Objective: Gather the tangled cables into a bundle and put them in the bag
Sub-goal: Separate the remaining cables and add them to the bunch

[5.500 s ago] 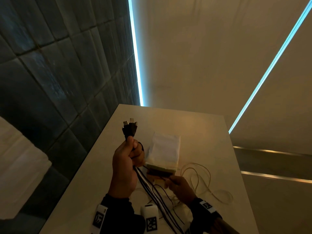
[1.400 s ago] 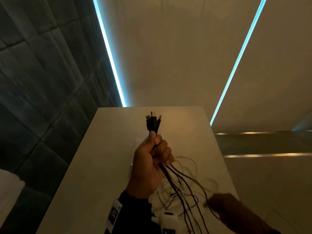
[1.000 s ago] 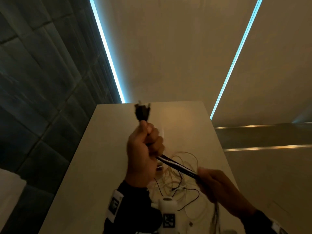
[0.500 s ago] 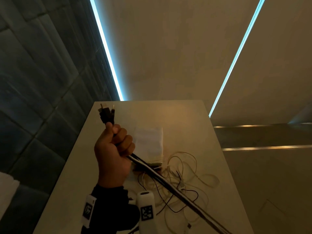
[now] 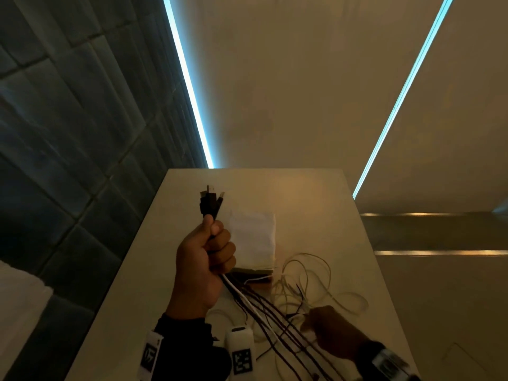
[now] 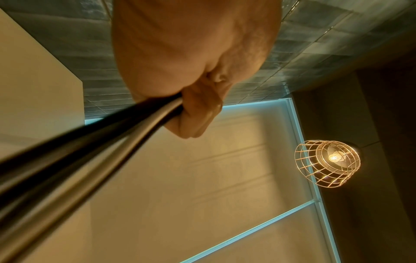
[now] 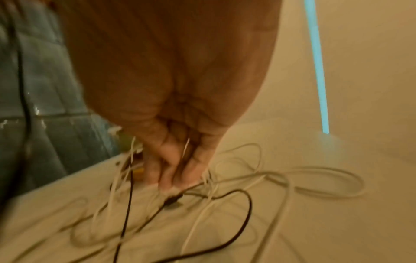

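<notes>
My left hand [image 5: 217, 243] is raised over the table and grips a bundle of dark and white cables [image 5: 264, 312]. Their plugs [image 5: 210, 202] stick up above my fist, and the strands trail down to the lower right. The left wrist view shows the same fist [image 6: 195, 113] closed round the dark cables [image 6: 90, 151]. A white bag [image 5: 253, 240] lies flat on the table behind that hand. My right hand [image 5: 313, 317] is low at the right, blurred. Its bunched fingertips [image 7: 171, 183] pinch into the loose pale and black cables [image 7: 247, 192] lying on the table.
The pale table [image 5: 316, 204] is narrow, with a dark tiled wall [image 5: 68, 160] along its left edge and a drop at its right edge. Loose cable loops [image 5: 316, 273] spread right of the bag. A caged pendant lamp [image 6: 328, 163] hangs overhead.
My left hand has swung back from the left towards the middle with the bundle. The right hand, out of view half a second ago, has come down onto the loose cables.
</notes>
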